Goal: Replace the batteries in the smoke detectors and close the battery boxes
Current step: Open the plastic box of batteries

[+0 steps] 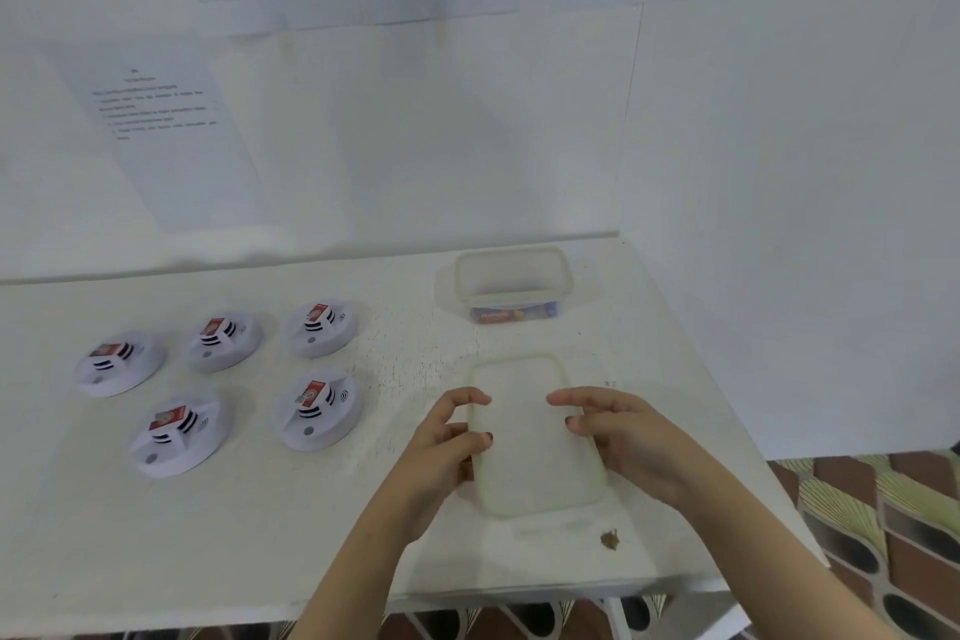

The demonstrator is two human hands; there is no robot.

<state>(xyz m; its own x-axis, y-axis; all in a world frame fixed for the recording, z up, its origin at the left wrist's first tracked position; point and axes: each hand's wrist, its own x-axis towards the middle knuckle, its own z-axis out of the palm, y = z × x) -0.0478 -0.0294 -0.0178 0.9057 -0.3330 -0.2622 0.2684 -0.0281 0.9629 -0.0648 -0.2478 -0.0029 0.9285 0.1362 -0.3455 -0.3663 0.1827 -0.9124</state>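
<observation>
A: On the white worktop (260,535), five smoke detectors (318,412) lie at left, each with a red battery showing in its open bay. Risk?

B: The lid (535,437), pinched at its edges by the left hand (441,452) and right hand (623,437), could slide toward the near edge or be left in the way.

A: Container contents?

B: The clear box (511,283), uncovered at rear, holds battery packs (514,314) at the bottom; count unclear.
</observation>
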